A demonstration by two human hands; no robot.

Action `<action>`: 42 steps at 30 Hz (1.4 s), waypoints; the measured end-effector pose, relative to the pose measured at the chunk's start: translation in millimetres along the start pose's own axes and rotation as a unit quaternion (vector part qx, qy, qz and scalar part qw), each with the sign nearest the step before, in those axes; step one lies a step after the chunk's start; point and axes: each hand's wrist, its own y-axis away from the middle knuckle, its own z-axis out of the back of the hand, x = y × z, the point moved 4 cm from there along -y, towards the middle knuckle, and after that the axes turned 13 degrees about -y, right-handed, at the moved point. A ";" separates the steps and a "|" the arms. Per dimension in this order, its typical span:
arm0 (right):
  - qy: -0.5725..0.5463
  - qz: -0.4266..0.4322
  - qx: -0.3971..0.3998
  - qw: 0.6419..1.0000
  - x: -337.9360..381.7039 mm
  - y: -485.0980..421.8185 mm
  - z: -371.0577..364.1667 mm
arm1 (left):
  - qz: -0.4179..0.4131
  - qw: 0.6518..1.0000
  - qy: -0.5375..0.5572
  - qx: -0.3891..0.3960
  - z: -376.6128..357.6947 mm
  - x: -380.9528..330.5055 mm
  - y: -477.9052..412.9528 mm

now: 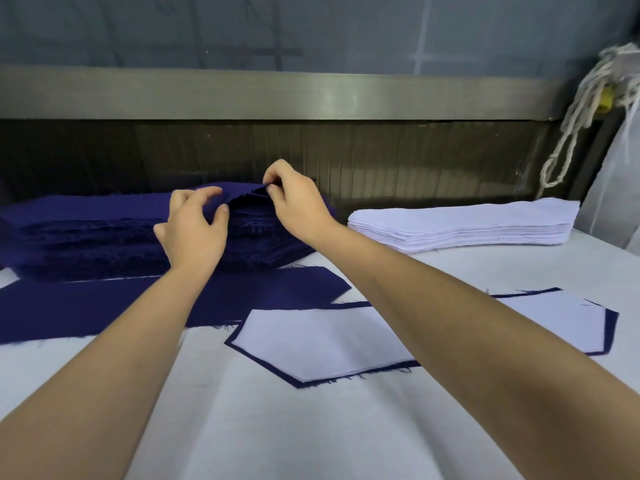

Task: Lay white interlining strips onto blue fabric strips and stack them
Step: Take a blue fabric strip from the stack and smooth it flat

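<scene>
A tall stack of blue fabric strips (86, 230) lies at the back left of the table. My right hand (294, 206) pinches the edge of the top blue strip (242, 192) and lifts it off the stack. My left hand (194, 233) rests on the stack beside it, fingers curved and spread, touching the edges of the strips below. A single blue strip (104, 306) lies flat in front of the stack. Nearer to me, a blue strip covered with white interlining (318, 337) lies on the table, partly under my right forearm. A stack of white interlining strips (464, 223) sits at the back right.
The white table surface (277, 427) stretches toward me. A dark panel with a metal rail (311, 95) runs along the back edge. White cords (581, 109) hang at the far right beside a pale cloth.
</scene>
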 end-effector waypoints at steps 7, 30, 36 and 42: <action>-0.031 -0.010 0.006 0.999 -4.4 19.4 3.9 | 0.009 1.000 0.011 -0.014 0.9 7.3 2.5; -0.030 -0.097 -0.073 0.992 -26.2 138.7 165.4 | -0.192 0.973 -0.127 -0.001 32.5 -18.9 43.8; -0.093 -0.179 -0.128 0.971 -44.2 180.3 205.3 | -0.170 0.978 -0.096 0.079 33.5 -12.3 53.0; -0.132 -0.228 -0.195 0.945 -49.8 205.8 233.7 | -0.196 0.971 -0.080 0.111 38.1 -10.8 64.7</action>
